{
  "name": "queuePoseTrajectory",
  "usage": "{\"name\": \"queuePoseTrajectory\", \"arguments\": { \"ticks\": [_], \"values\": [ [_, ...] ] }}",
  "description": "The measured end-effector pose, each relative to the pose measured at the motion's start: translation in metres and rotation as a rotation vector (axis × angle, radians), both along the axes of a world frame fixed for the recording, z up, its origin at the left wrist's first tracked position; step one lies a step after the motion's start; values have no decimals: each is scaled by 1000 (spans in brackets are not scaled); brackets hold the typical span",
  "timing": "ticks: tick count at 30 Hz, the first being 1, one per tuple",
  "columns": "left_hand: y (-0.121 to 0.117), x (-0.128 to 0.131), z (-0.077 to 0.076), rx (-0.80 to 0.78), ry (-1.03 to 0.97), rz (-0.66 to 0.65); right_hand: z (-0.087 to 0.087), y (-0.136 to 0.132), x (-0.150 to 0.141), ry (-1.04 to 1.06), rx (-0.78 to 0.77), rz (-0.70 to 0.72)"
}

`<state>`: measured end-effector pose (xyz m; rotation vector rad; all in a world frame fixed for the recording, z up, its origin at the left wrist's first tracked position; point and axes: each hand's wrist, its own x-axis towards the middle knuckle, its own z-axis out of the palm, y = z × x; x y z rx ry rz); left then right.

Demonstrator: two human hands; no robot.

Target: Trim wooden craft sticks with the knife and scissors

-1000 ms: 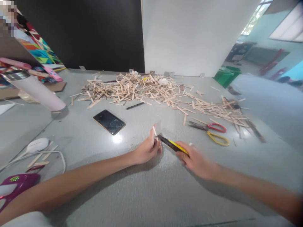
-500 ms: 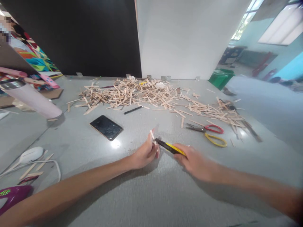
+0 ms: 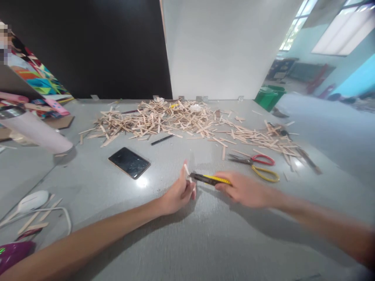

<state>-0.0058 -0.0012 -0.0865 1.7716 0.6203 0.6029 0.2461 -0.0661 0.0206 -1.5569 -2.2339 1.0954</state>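
Between the fingers of my left hand (image 3: 179,193) is a small pale stick (image 3: 186,169), its upper end pointing up and away. My right hand (image 3: 244,187) grips a yellow and black utility knife (image 3: 209,179). The knife's tip end meets the stick just above my left fingers; the blade itself is too small to make out. Both hands are held above the grey table (image 3: 164,249). Scissors (image 3: 254,166) with one red and one yellow handle lie beyond my right hand.
Wooden sticks (image 3: 158,121) lie heaped along the table's back, before a black and white panel (image 3: 216,50). A phone (image 3: 129,162) and a black pen (image 3: 162,139) lie nearer. At left are a pale tumbler (image 3: 41,132), a white corded device (image 3: 33,201) and a purple object (image 3: 14,255).
The knife has turned slightly flatter, and my right hand has risen a little. My left hand keeps its hold on the stick. The whole view has shifted slightly.
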Motion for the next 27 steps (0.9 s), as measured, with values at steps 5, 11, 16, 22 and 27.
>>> {"name": "queuePoseTrajectory", "arguments": {
  "ticks": [5, 11, 16, 22, 27],
  "values": [
    [1, -1, -1, -14, -25, -1, -6, -3, -6, 36, 94, -135],
    [1, -1, -2, 11, -22, -19, -3, -4, -6, 24, 12, -40],
    [2, -1, -4, 18, -26, -25, -8, -7, -5, 30, 65, -137],
    [6, -2, -4, 9, -35, -45, 1, -2, -8, 14, 41, -59],
    [7, -2, -7, 15, -68, -48, -4, -4, -9, 12, 48, -133]
  ]
}}
